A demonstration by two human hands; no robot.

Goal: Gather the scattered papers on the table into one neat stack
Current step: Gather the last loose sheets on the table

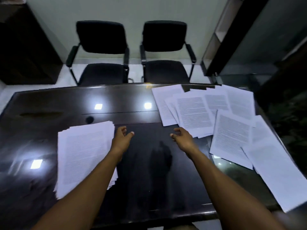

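Two black chairs point(131, 52) face a glossy dark table point(49, 103) before a pale wall. Scattered papers point(216, 117) overlap across its right side; a rough stack point(83, 151) lies left. Left hand point(122, 138) and right hand point(181, 137) hover between them, fingers loosely curled, grasping nothing.

Dark glossy table point(141, 163) reflecting ceiling lights, rough stack of printed papers point(84, 153) on its left part, scattered overlapping printed sheets point(216, 117) on its right part, some reaching the right edge
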